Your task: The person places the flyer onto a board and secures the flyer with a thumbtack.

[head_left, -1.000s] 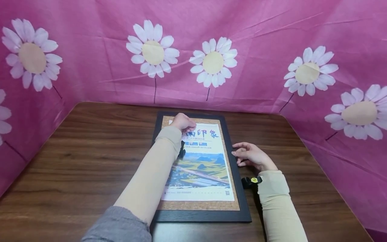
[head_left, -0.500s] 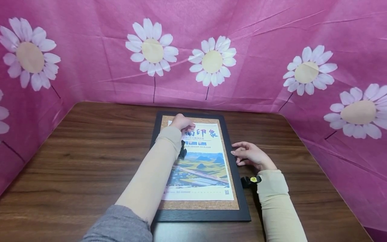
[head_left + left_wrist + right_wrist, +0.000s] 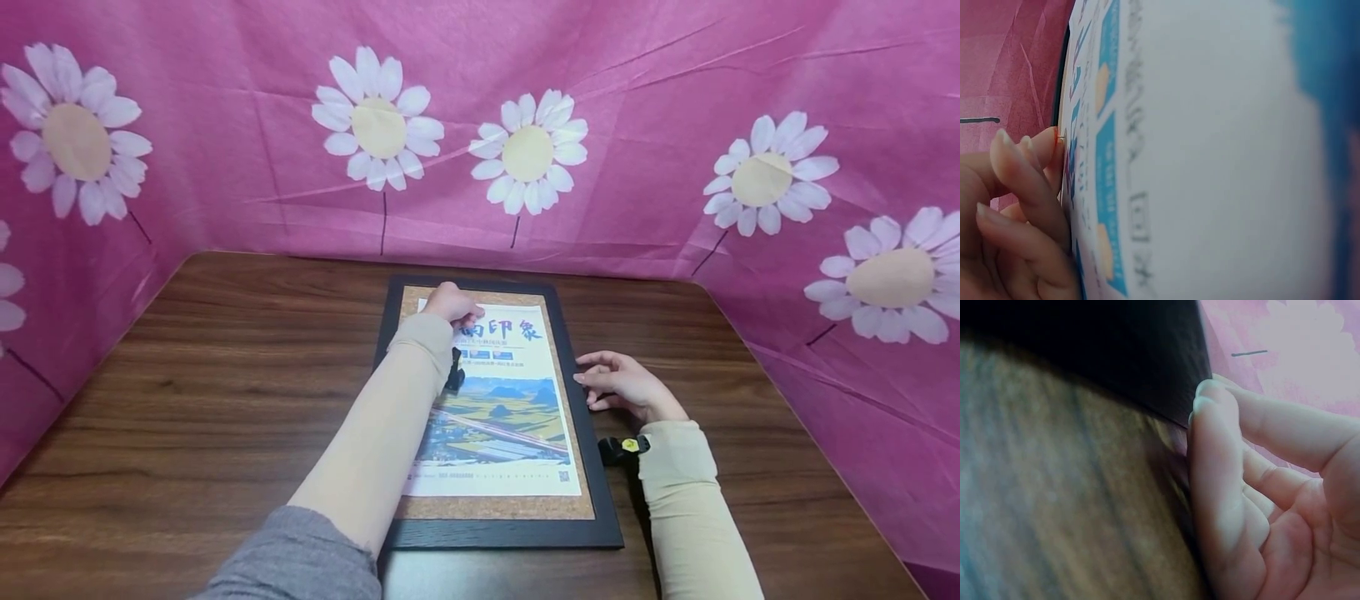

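Note:
A black-framed cork board (image 3: 506, 533) lies flat on the table, and a printed poster (image 3: 495, 421) with purple characters and a landscape picture rests on its cork. My left hand (image 3: 453, 304) is at the poster's top edge. In the left wrist view, its fingertips (image 3: 1047, 140) pinch a small pushpin (image 3: 1060, 137) with a reddish-orange head and a thin metal shaft, right at the board's surface. The fingers hide part of the pin and the first characters. My right hand (image 3: 626, 387) touches the frame's right side, fingertips (image 3: 1204, 394) against the black edge.
A brown wood-grain table (image 3: 247, 358) carries the board. A pink cloth (image 3: 637, 67) printed with large white daisies hangs around its back and sides. Black wrist cameras are strapped to both sleeves; the right one (image 3: 621, 452) sits close beside the frame.
Almost nothing differs. The head view shifts slightly; both hands, the board and the poster stay in place.

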A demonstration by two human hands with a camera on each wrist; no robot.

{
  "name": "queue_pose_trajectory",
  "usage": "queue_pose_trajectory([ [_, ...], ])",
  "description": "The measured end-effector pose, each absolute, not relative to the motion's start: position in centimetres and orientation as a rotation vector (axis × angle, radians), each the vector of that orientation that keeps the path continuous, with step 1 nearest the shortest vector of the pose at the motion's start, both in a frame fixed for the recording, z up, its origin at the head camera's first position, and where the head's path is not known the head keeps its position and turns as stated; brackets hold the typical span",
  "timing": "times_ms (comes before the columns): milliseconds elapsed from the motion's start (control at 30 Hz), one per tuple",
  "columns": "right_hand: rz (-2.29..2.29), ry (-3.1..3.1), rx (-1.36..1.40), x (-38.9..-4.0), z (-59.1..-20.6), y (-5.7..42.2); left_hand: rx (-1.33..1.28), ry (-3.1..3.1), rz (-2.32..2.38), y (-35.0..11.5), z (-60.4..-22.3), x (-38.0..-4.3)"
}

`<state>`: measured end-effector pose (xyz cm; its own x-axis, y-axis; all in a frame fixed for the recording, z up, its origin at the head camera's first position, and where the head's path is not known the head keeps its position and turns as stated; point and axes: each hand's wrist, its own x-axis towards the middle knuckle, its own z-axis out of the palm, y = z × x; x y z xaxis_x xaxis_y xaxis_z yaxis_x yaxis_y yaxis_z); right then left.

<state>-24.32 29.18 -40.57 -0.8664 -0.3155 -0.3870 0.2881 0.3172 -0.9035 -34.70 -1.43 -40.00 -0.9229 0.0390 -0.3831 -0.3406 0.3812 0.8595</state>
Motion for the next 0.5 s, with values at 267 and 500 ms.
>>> queue_pose_trajectory([
  [267, -1.580, 2.088, -0.020, -24.27, -40.58, 29.11, -0.281, 2.348, 1.494, -1.29, -40.34, -34.92],
  [500, -1.586, 2.085, -0.021, -24.40, -40.65, 29.14, -0.269, 2.357, 1.481, -1.42, -40.36, -34.94],
])
